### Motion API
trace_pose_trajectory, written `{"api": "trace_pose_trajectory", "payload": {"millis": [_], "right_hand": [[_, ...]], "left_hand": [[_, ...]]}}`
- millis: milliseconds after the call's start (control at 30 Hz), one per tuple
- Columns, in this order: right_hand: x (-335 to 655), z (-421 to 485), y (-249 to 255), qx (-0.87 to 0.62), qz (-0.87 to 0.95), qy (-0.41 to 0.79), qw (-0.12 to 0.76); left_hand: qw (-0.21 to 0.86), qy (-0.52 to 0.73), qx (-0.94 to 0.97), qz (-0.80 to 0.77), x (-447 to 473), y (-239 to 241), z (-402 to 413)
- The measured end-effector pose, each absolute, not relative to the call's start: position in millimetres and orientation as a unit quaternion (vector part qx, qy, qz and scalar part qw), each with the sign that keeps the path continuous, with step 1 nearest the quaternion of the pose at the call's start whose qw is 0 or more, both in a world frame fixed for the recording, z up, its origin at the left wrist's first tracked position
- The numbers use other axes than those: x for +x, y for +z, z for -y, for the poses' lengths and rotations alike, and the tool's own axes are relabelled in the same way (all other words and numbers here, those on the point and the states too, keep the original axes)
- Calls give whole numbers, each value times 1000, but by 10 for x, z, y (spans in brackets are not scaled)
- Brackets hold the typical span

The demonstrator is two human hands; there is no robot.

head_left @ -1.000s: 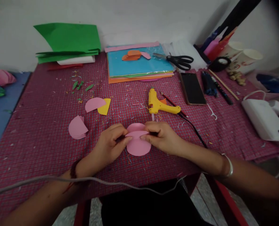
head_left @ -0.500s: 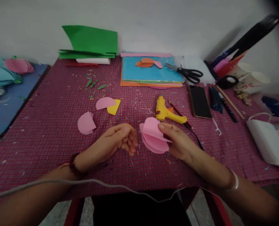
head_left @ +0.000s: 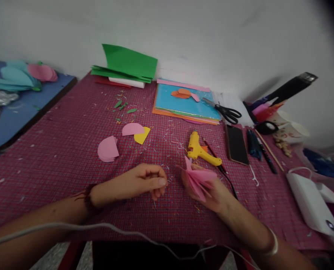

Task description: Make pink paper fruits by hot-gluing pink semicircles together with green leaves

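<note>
My right hand [head_left: 212,195] is closed around a pink folded-paper piece [head_left: 200,178], whose several layers fan out edge-on above the palm. Part of that hand is hidden behind the paper. Left of it, my left hand [head_left: 151,180] hovers over the checked cloth, fingers curled and thumb against the forefinger, with nothing visible in it. Just beyond the right hand lies a yellow glue gun [head_left: 200,148]. A small stack of pink paper pieces [head_left: 107,149] rests past the left wrist. Near it, a pink half-round [head_left: 132,129] overlaps a yellow paper piece [head_left: 141,136].
Green sheets [head_left: 127,63] and a blue-topped paper pack [head_left: 181,101] lie at the back. Black-handled scissors [head_left: 227,112], a phone [head_left: 236,144] and a white box-shaped device [head_left: 310,202] are to the right. A white cable [head_left: 107,225] crosses in front of the table edge.
The pink paper piece has turned in my right hand, from its broad face to its fanned edges. My left thumb has come against the forefinger. The camera view has shifted.
</note>
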State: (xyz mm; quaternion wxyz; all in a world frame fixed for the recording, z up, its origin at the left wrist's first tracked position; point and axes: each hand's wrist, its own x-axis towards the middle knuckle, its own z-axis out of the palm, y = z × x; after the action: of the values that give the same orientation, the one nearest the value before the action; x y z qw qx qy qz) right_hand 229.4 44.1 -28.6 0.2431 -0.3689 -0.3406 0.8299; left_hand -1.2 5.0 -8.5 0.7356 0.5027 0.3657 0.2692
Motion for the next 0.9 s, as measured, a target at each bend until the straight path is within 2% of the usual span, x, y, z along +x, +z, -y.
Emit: {"api": "trace_pose_trajectory", "payload": {"millis": [200,467,700,800,900], "right_hand": [[2257,-409,-237,-285,310,879,223],[2235,-396,-297,-274,314,887,199],[2242,-383,-264,-288,329,876,203],[2254,-354,-246,-329,371,841,215],[2272,-339,-219,-377,466,749,282]], "left_hand": [[731,278,502,-369,-8,-94,-25],[707,358,448,-412,25,5,-50],[761,372,379,-373,220,85,-9],[788,363,328,-373,264,52,-14],[790,357,316,-385,255,36,-31]]}}
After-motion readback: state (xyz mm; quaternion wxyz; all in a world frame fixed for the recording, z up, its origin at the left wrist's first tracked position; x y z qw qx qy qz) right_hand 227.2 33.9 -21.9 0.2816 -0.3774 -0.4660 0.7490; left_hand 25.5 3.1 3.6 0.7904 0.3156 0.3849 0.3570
